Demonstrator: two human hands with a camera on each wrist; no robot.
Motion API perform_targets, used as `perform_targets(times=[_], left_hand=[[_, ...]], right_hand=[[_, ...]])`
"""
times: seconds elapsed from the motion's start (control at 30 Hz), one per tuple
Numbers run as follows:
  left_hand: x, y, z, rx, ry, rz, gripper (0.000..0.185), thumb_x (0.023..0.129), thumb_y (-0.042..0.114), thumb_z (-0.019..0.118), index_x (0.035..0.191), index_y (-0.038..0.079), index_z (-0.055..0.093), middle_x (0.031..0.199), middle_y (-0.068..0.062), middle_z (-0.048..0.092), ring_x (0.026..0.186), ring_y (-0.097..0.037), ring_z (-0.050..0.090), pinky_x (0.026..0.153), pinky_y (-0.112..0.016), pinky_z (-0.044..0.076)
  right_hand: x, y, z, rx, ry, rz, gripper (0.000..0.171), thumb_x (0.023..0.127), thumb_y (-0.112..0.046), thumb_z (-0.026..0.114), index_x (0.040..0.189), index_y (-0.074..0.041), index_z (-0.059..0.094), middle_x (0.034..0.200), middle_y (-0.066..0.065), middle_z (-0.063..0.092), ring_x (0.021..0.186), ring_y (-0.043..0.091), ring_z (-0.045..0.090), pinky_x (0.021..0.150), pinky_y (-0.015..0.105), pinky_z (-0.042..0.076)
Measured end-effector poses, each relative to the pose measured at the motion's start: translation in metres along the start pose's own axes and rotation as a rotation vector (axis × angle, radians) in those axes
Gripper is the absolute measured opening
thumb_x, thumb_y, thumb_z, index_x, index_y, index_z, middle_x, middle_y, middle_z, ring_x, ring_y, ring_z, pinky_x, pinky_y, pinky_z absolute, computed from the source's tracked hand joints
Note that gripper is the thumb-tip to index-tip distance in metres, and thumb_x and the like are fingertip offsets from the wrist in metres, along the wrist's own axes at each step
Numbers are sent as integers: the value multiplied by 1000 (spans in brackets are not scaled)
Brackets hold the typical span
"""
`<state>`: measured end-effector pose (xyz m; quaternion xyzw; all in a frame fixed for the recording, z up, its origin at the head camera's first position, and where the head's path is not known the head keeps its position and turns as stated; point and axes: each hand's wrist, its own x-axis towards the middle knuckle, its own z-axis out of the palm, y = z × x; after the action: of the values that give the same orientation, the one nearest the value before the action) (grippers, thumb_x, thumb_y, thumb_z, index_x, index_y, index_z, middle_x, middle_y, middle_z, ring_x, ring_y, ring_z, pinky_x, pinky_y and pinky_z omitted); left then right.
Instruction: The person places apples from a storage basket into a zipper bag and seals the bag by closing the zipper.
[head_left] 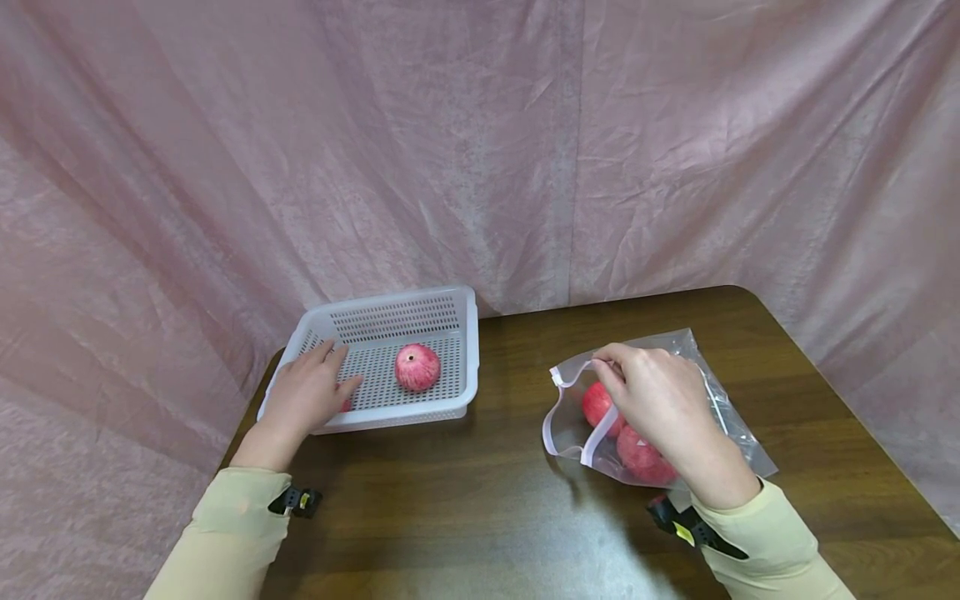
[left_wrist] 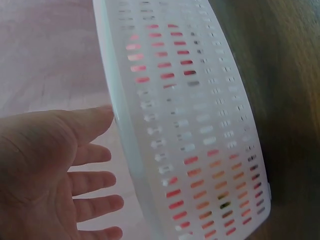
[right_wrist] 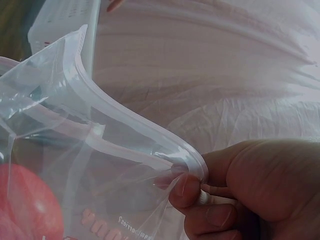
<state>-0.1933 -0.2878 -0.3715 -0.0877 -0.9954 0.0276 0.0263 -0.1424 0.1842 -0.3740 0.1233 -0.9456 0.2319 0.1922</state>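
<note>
Basket (head_left: 390, 333): we're resting left hand (head_left: 303, 398), fingers relaxed, inside near apple (head_left: 417, 367), maybe covering another; right hand (head_left: 660, 400) pinching bag (head_left: 720, 400) rim.

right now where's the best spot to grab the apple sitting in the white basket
Probably from straight above, fingers around the widest part of the apple. It sits stem end up and alone on the floor of the white perforated basket, whose raised walls block a side approach. The left hand is nearest, resting open at the basket's left rim.
</note>
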Motion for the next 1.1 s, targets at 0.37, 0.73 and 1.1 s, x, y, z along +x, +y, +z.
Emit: perform_targets(times=[0.37, 0.73, 1.1], left_hand=[[0, -14, 4, -31, -114, -57, 74, 109, 41, 68, 159, -10, 48, 161, -38, 45, 149, -57, 44, 115, -75, 40], [1, -24, 9, -50, -169, -85, 76, 106, 39, 73, 158, -11, 48, 156, -40, 50, 141, -62, 50, 111, -76, 44], [3, -29, 10, -48, -236, -125, 84, 98, 43, 80, 157, -10, 50, 156, -41, 48, 141, -60, 50, 108, -74, 47]], right_hand=[[0, 0, 0, 1, 2, -5, 13, 101, -17, 75, 109, -12, 85, 97, 9, 83, 79, 39, 77, 60, 58, 55], [-1, 0, -1, 3, 1, -5, 13, 101, -17, 76, 109, -12, 85, 97, 10, 83, 81, 40, 77, 60, 58, 55], [0, 0, -1, 4, -7, 3, 14, 101, -17, 76, 110, -12, 85, 98, 10, 83, 82, 40, 77, 61, 58, 55]])
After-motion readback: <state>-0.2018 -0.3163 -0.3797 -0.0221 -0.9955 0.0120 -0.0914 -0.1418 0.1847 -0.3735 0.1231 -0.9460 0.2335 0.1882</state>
